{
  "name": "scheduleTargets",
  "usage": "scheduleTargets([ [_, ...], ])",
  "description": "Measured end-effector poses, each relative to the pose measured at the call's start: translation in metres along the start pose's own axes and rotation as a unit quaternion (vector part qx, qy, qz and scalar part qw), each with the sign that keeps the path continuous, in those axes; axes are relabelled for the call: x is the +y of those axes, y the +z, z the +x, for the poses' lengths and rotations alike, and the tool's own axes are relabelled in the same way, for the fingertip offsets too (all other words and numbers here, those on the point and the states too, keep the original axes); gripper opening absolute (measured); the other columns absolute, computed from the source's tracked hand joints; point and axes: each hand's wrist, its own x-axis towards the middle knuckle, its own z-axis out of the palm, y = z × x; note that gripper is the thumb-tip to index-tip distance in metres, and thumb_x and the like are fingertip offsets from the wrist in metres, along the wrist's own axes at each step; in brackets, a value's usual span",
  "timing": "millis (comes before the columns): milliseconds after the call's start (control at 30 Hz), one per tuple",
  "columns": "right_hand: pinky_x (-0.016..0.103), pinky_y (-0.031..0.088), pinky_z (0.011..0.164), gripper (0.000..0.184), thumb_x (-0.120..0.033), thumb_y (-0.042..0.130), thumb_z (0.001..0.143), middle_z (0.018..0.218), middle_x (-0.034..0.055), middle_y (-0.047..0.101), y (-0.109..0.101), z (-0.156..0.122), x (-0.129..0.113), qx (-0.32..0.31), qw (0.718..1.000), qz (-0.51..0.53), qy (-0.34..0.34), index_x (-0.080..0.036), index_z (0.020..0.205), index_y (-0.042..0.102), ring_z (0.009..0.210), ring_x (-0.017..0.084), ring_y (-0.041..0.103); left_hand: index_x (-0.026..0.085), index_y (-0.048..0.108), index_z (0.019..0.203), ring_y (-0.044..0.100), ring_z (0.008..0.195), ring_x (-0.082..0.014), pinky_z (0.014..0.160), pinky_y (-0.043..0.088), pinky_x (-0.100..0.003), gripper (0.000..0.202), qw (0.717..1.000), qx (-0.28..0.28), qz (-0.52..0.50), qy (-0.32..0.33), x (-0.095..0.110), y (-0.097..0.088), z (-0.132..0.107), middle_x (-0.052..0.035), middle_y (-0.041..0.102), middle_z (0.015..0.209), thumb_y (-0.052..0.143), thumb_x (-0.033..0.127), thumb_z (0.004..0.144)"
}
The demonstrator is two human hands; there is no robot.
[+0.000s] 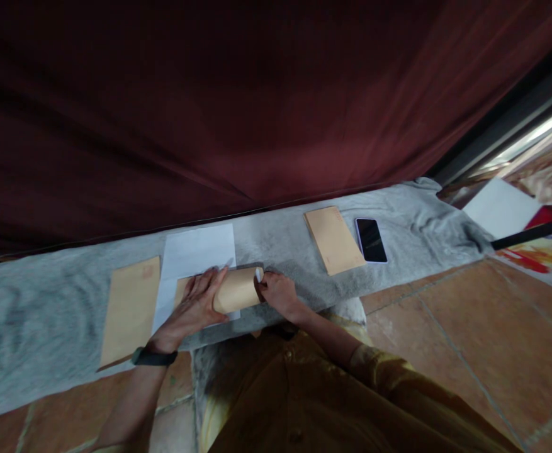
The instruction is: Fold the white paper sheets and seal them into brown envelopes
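A tan paper envelope (240, 288) lies slantwise over white paper sheets (200, 245) on the grey cloth. My left hand (201, 299) rests flat on the envelope's left part, fingers spread, pressing it down. At the other end, my right hand (276, 291) has its fingers closed on the envelope's edge, which bulges up a little. A small white piece (259, 274) shows right by those fingertips; whether it is paper or something else I cannot tell.
Another tan envelope (131, 308) lies to the left, partly over white paper. To the right are a stack of tan envelopes (333, 240) and a phone (371, 240). Behind the grey-covered bench (276, 236) hangs a dark red curtain (257, 126). A colourful printed bag or sheet (544, 251) is at far right.
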Motion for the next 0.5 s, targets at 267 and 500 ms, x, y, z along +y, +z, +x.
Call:
scheduleTargets([
  [267, 0.030, 0.050, 0.086, 0.025, -0.031, 0.052, 0.098, 0.116, 0.0116, 0.073, 0.002, -0.004, 0.000, 0.019, 1.000, 0.007, -0.007, -0.018, 0.112, 0.068, 0.106, 0.023, 0.069, 0.027, 0.011, 0.161, 0.032, 0.147, -0.0406, 0.119, 0.027, -0.057, 0.122, 1.000, 0.016, -0.016, 0.006, -0.003, 0.003, 0.000, -0.0165, 0.034, 0.160, 0.082, 0.044, 0.064],
  [500, 0.030, 0.051, 0.089, 0.038, -0.033, 0.067, 0.087, 0.115, 0.0090, 0.070, 0.000, 0.001, 0.016, 0.066, 0.986, 0.154, -0.009, -0.018, 0.121, 0.061, 0.103, 0.021, 0.068, 0.027, 0.010, 0.162, 0.032, 0.147, -0.0398, 0.120, 0.025, -0.057, 0.121, 1.000, 0.022, 0.006, 0.006, 0.000, -0.004, -0.002, -0.0154, 0.035, 0.160, 0.081, 0.045, 0.064],
])
